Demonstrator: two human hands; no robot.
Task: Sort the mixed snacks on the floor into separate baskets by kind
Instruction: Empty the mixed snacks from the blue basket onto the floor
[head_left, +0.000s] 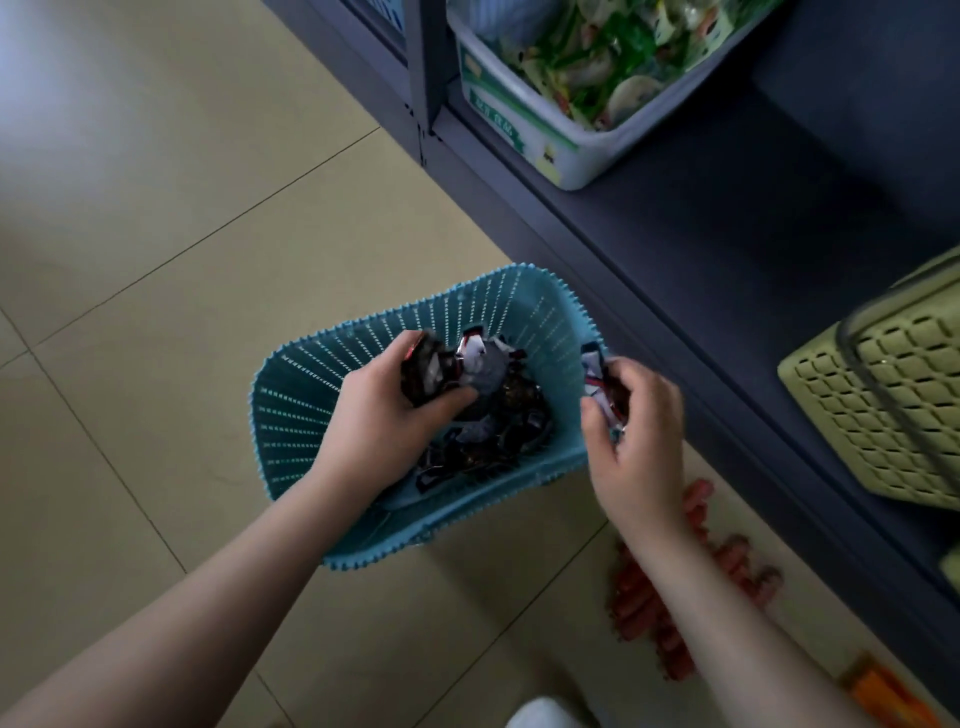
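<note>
A blue slatted basket (291, 415) stands on the tiled floor and holds several dark snack packets (498, 415). My left hand (384, 415) is inside the basket and grips a bunch of dark packets (426, 371). My right hand (639, 431) hovers over the basket's right rim and pinches a few dark-and-white packets (602, 384). A heap of red sausage sticks (649, 613) lies on the floor by my right forearm, partly hidden by it.
A dark grey shelf unit (727, 218) runs along the right. On it stand a white bin (519, 124) of green-and-white packets and a pale green basket (883, 405). An orange packet (883, 691) lies at the bottom right. Beige floor tiles (156, 260) spread to the left.
</note>
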